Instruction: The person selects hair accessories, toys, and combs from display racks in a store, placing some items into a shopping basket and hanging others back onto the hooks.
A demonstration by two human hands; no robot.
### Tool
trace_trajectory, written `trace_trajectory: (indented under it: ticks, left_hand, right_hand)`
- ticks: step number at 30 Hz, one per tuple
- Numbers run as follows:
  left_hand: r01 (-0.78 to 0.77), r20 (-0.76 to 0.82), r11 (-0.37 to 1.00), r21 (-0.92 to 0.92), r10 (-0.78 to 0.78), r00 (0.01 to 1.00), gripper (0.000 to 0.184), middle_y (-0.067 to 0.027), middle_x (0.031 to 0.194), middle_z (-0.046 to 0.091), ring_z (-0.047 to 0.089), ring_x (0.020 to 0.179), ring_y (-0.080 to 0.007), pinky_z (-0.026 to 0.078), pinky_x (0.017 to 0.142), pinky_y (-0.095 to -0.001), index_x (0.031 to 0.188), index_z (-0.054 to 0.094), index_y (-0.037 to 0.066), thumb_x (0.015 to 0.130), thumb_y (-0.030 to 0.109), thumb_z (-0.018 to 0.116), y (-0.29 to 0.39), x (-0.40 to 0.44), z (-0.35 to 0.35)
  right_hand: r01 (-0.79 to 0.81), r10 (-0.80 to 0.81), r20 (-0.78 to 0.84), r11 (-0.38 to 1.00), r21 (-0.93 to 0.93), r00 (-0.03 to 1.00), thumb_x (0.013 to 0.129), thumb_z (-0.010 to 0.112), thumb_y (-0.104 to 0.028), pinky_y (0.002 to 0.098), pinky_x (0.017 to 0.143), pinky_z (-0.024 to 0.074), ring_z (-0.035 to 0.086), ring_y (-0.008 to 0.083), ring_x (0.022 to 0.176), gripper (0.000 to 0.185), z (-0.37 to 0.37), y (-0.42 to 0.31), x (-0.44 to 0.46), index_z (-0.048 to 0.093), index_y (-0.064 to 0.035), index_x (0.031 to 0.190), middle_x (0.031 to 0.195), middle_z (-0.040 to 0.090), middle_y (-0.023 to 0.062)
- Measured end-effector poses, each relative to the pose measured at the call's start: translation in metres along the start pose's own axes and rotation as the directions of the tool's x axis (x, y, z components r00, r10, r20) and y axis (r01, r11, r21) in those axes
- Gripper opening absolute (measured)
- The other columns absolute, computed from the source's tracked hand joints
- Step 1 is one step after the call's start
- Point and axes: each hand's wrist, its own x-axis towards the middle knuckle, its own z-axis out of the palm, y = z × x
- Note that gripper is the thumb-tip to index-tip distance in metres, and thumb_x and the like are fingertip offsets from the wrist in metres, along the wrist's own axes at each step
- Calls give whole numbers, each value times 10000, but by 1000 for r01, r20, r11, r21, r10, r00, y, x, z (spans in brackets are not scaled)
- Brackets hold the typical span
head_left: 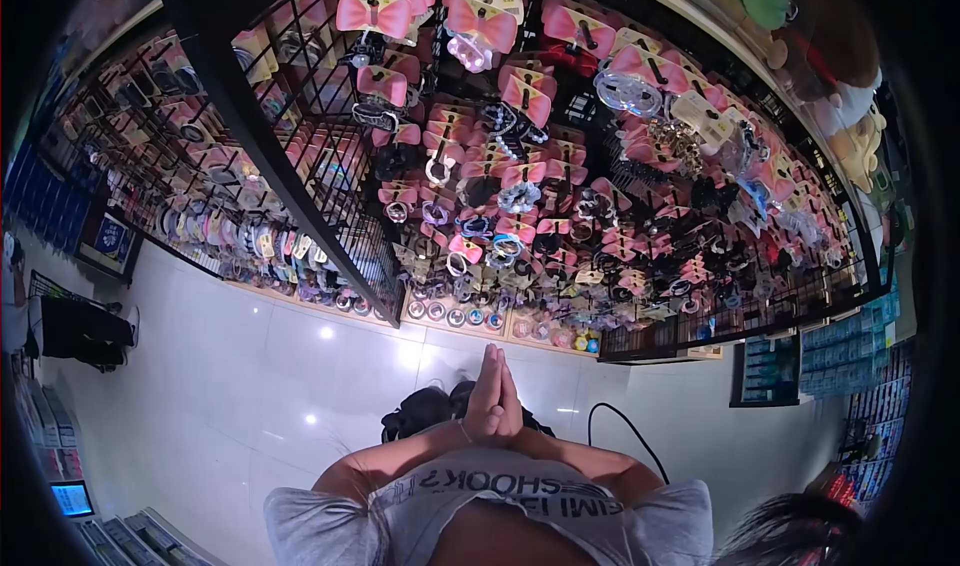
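Observation:
Pressed palm to palm in front of the grey shirt [500, 486], my left hand [485, 391] and my right hand [509, 401] meet with their fingers straight and pointing toward the display. Nothing shows between them. A thin band circles one wrist. Beyond the fingertips stands a black wire rack [340, 236] hung with pink bow-shaped cards [480, 21] that carry hair ties and clips. Along its bottom shelf lie small round containers [457, 317]. The hands touch only each other.
A black post [270, 146] divides the rack. Glossy pale tiles [220, 386] cover the floor. Dark shoes [420, 411] show beyond my forearms. A person [15, 296] is at the far left near a black basket [80, 331]. Teal packages [845, 351] fill shelves at right.

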Motion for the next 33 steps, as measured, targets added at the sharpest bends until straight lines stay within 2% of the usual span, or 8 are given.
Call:
trace_trajectory:
  ticks: [3,5,6,8,12,21,26,33]
  left_hand:
    - [-23,7,997,73,23,1000,743,-281,1381,-29,-32,1290,-404,15,1036,-466,1338,38,-49,842,475,216,12,2,-2]
    - [-157,-2,973,172,159,987,732,-289,1377,-15,-27,1285,-417,21,1040,-458,1335,55,-57,844,460,221,6,-5,-2]
    - [-153,-4,973,175,156,988,732,-289,1377,-15,-27,1285,-417,21,1040,-458,1335,55,-57,844,460,221,2,-7,-1]
    - [-349,-41,927,141,358,933,723,-290,1377,4,-12,1281,-429,29,1037,-475,1332,72,-63,847,449,230,-4,-13,2]
    - [-358,-37,925,130,365,930,700,-298,1372,29,8,1279,-434,43,1036,-485,1320,100,-84,855,421,238,1,-12,-3]
    - [-275,-63,949,157,287,956,660,-287,1369,86,73,1283,-410,65,1042,-480,1304,124,-108,877,389,199,10,-13,-10]
    - [-99,-3,988,-119,99,995,771,-277,1383,19,29,1306,-344,32,1054,-402,1307,38,-118,825,428,291,3,-19,-12]
    - [-128,-11,991,-50,127,992,716,-287,1376,47,52,1297,-376,84,1050,-407,1312,77,-106,852,419,235,4,-19,-18]
  right_hand:
    - [-58,58,18,998,31,998,852,285,-396,393,1028,187,136,383,1282,698,6,6,-13,43,46,1334,1384,65,264]
    - [115,-114,20,991,-69,993,851,272,-382,398,1038,159,116,382,1286,694,11,31,-28,36,65,1326,1386,38,264]
    - [115,-113,22,991,-65,993,851,272,-382,397,1038,159,116,382,1286,694,13,34,-30,36,65,1326,1386,38,264]
    - [186,-185,26,981,-55,982,851,270,-373,399,1040,151,107,380,1288,692,17,39,-35,31,73,1322,1388,26,262]
    - [305,-304,34,951,-50,952,852,267,-361,401,1044,138,94,378,1290,688,20,38,-29,24,85,1317,1389,8,259]
    - [143,-145,-21,988,-62,989,860,253,-360,396,1037,164,129,381,1282,682,23,4,-20,25,96,1312,1383,48,269]
    - [30,-30,4,997,-76,1000,861,248,-363,394,1036,169,137,382,1280,681,25,0,-17,26,97,1311,1380,57,272]
    - [-90,92,36,993,-75,995,863,242,-367,391,1033,177,148,384,1277,681,28,-5,-15,28,99,1311,1377,70,275]
